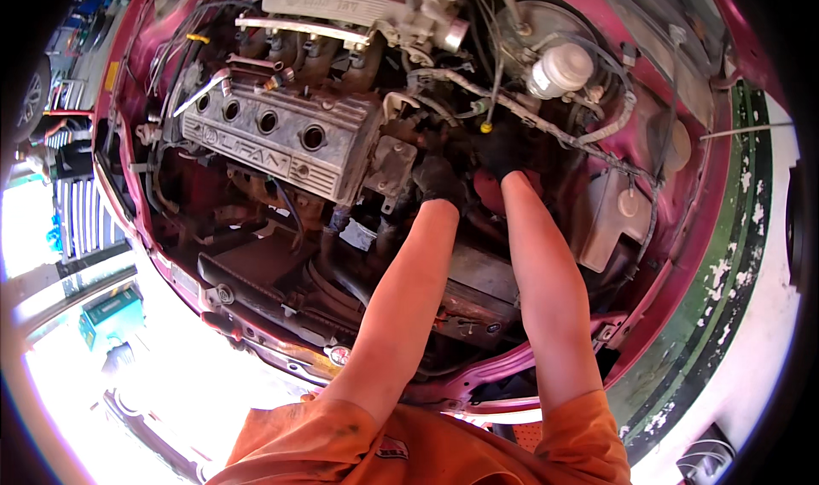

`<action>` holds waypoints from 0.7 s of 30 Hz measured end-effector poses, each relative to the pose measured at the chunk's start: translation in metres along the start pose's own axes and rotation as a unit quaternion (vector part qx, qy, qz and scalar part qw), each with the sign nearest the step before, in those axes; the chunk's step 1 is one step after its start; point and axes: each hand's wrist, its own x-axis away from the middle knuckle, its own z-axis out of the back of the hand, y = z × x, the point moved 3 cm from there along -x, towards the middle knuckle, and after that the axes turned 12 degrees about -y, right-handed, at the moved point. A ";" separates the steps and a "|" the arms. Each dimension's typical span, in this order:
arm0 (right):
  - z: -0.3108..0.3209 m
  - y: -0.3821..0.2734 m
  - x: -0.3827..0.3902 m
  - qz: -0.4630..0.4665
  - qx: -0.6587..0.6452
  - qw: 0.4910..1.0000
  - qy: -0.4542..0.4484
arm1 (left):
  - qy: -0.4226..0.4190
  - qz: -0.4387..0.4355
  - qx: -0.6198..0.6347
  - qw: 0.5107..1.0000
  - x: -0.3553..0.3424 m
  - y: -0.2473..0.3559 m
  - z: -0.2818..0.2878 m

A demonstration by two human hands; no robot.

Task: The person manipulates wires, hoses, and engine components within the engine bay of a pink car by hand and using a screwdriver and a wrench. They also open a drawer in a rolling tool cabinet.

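Both my arms reach down into a car's engine bay, to the right of the engine's silver valve cover (281,139). My left hand (437,180), in a dark glove, is beside a metal bracket (393,168) at the end of the engine. My right hand (500,151), also in a dark glove, reaches deeper, just below a hose with a yellow-tipped connector (486,127). A dull red part (490,191) shows between and under my hands. Shadow and dark gloves hide the fingers of both hands, so I cannot see what they touch or hold.
A silver hand tool (201,92) lies across the valve cover's far left edge. To the right are a white capped fluid reservoir (561,70) and a pale plastic tank (614,216). The pink front crossmember (478,374) runs close to me. A teal box (113,319) stands outside at left.
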 end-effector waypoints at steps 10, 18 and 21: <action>0.021 -0.010 0.009 0.032 0.201 0.978 0.044 | 0.157 0.096 0.081 0.980 0.020 0.018 -0.049; 0.088 -0.097 0.072 -0.062 0.128 0.988 -0.062 | 0.016 0.056 -0.693 0.719 0.026 0.043 -0.063; 0.116 -0.122 0.128 -0.031 0.050 0.995 -0.087 | 0.029 0.080 -0.573 0.815 0.021 0.043 -0.053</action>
